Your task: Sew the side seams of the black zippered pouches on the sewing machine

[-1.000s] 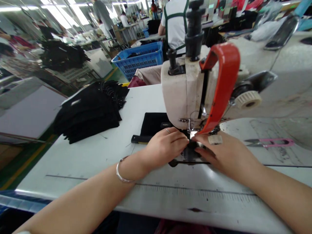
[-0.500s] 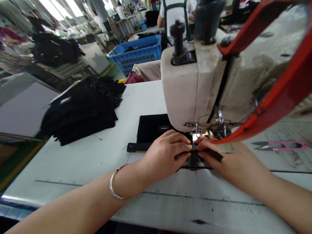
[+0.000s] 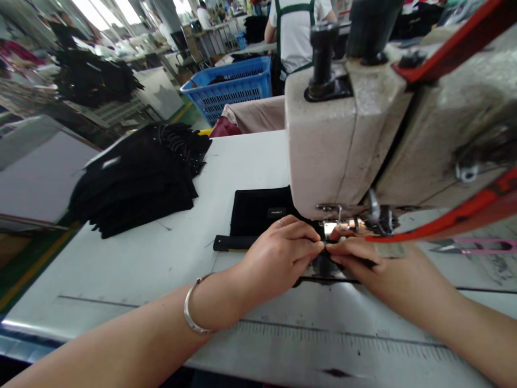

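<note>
My left hand and my right hand meet fingertip to fingertip just under the needle area of a cream sewing machine. Both pinch a small black fabric strip lying on the machine bed. A silver bracelet circles my left wrist. Behind my left hand lies a flat black fabric piece with a small label. A red guard runs across the machine's front above my right hand.
A pile of black fabric pieces sits at the table's left. Pink-handled thread snips lie at the right. A blue plastic basket stands beyond the table. A person in a white top with green straps works further back.
The view has dropped closer to the machine head. My hands have drawn together on the black strip under the needle; they have hardly shifted on the table.
</note>
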A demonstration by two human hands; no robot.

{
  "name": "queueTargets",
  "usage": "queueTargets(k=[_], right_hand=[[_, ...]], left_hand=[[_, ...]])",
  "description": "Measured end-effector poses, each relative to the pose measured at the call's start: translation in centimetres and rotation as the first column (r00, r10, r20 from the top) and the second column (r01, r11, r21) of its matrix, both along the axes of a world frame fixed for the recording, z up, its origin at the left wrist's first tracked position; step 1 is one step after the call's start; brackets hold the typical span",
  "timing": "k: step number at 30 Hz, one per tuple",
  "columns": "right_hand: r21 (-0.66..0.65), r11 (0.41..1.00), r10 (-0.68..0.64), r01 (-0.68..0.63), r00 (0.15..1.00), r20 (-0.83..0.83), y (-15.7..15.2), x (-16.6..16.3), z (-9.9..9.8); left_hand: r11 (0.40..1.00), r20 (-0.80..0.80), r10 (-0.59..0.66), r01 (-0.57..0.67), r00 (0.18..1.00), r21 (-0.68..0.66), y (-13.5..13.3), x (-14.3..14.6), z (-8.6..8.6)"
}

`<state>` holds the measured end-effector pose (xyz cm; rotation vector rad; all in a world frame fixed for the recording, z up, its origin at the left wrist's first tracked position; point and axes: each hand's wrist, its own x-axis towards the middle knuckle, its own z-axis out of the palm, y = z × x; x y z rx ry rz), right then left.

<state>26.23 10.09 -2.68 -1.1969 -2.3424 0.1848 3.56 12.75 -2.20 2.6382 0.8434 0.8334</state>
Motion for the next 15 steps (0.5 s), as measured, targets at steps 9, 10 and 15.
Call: queueTargets(k=[9, 10, 15], right_hand=[[0.002, 1.000, 0.000, 0.000, 1.000, 0.019, 0.9, 0.1, 0.0], [-0.002, 1.000, -0.004, 0.004, 1.000, 0.029, 1.0, 0.1, 0.2], [0.000, 1.000, -0.009, 0.009, 0.998, 0.063, 1.4, 0.2, 0.3]], left_hand=[[1.000, 0.039, 0.022, -0.022, 0.999, -0.001, 1.4, 0.4, -0.5], [1.000, 0.050, 0.028, -0.028, 0.998, -0.001, 1.6, 0.4, -0.6], [0.998, 0.077, 0.060, -0.058, 0.995, -0.026, 2.1, 0.6, -0.7]])
